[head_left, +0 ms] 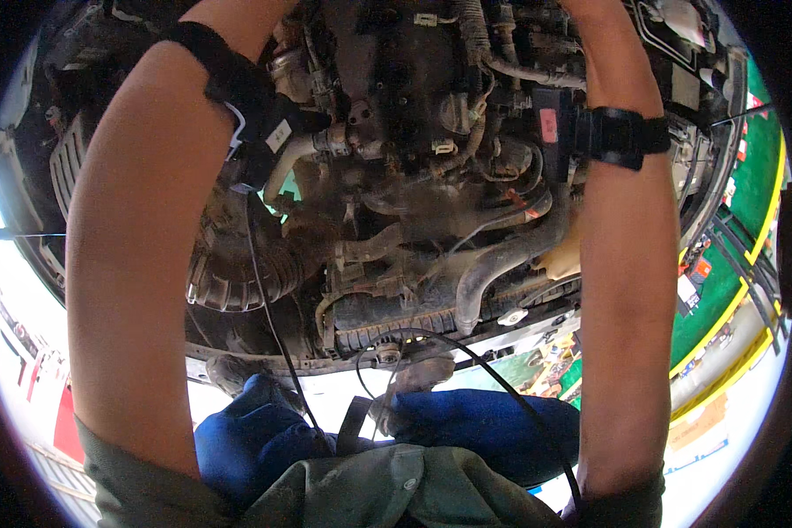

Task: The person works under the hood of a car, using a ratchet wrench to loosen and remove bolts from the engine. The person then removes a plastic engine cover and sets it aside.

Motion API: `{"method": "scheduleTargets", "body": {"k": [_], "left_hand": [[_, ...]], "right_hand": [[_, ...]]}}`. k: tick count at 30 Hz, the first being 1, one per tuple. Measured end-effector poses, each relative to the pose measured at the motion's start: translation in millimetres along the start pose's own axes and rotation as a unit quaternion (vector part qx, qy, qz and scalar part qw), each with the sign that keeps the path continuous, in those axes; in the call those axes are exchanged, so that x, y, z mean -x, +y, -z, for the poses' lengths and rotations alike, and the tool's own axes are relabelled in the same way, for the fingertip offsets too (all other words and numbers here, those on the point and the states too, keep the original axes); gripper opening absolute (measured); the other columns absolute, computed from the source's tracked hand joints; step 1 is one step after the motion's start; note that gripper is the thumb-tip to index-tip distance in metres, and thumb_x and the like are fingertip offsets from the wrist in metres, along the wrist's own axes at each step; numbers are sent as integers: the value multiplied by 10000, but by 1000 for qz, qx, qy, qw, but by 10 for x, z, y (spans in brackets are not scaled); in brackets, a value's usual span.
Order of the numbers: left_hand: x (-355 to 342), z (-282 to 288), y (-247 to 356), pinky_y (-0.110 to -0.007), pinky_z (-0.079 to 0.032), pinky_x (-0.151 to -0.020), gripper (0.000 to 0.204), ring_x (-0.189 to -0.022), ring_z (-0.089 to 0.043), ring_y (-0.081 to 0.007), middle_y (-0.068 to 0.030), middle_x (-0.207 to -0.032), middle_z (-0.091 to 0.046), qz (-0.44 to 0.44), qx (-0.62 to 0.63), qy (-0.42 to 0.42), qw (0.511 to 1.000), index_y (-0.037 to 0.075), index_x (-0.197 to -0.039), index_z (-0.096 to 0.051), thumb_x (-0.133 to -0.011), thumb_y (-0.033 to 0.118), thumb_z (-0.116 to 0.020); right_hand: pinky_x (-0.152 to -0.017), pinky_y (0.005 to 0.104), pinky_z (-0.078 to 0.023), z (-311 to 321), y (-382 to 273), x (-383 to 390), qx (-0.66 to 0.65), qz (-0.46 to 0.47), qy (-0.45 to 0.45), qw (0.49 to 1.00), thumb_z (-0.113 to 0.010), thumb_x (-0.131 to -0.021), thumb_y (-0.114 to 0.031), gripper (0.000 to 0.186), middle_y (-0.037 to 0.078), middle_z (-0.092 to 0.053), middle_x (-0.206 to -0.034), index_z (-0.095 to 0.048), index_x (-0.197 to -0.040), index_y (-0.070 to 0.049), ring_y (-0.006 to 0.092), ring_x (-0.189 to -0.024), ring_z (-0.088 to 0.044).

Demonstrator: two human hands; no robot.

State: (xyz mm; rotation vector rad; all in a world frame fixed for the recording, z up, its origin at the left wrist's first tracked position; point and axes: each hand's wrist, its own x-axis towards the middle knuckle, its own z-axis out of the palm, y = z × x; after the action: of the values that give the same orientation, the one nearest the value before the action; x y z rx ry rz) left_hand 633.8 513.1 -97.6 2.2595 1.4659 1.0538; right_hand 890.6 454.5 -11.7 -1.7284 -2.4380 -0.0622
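Both of my forearms reach up over a car's open engine bay, and my hands lie beyond the top edge, so what they hold or touch is hidden. My left forearm (141, 220) wears a black strap with a small black device (268, 123), from which a thin cable hangs. On my right forearm (629, 264) a similar black strap (625, 139) sits near the wrist. Between the arms is the dark, dusty engine (383, 70). Nearest to the right arm are a corrugated wiring conduit (475, 31) and a curved rubber hose (502, 264).
A ribbed air intake duct (246, 277) lies beside my left arm. The radiator (396, 321) runs along the bay's front edge, close to my blue-clad legs (484, 427). A black cable (510, 392) loops toward my right side. Green floor with a yellow border (722, 383) shows at the right.
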Motion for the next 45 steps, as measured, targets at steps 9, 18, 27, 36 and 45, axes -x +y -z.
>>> {"method": "scheduleTargets", "body": {"k": [9,18,27,36,45], "left_hand": [[23,-135,-359,-482,-503,-630,166,-698,-643,-350,-130,-733,-661,-309,-248,13,918,110,-971,-793,-824,157,-731],[-44,-63,-115,-527,-525,-665,197,-738,-654,-393,-186,-794,-688,144,46,-98,984,30,-897,-765,-925,202,-672],[-42,34,-9,-550,-508,-673,358,-711,-637,-459,-276,-814,-694,12,36,-3,999,-18,-930,-721,-886,337,-738],[15,90,-84,-541,-531,-713,256,-756,-643,-458,-274,-838,-679,-307,-259,-55,914,-13,-953,-742,-875,231,-741],[-25,137,7,-545,-518,-684,245,-741,-617,-462,-242,-803,-663,-249,-266,-150,919,-15,-848,-702,-898,225,-720]], "right_hand": [[-460,472,-364,203,-512,267,-15,-101,51,993,-839,-657,-234,380,89,-385,-475,-529,-527,-56,283,-449,-415],[-470,475,-375,314,-751,230,-76,-224,69,969,-783,-612,-203,447,144,-337,-461,-399,-506,-2,302,-425,-349],[-447,427,-262,192,-843,365,-147,-254,101,951,-770,-655,-175,528,40,-171,-481,-267,-508,-111,211,-461,-136],[-502,457,-449,203,-893,389,-152,-287,117,939,-783,-622,-175,360,138,-422,-452,-485,-517,-2,319,-414,-414],[-567,450,-521,408,-1153,322,-150,-374,50,914,-786,-636,-212,256,206,-640,-604,-730,-729,20,373,-567,-647]]}}
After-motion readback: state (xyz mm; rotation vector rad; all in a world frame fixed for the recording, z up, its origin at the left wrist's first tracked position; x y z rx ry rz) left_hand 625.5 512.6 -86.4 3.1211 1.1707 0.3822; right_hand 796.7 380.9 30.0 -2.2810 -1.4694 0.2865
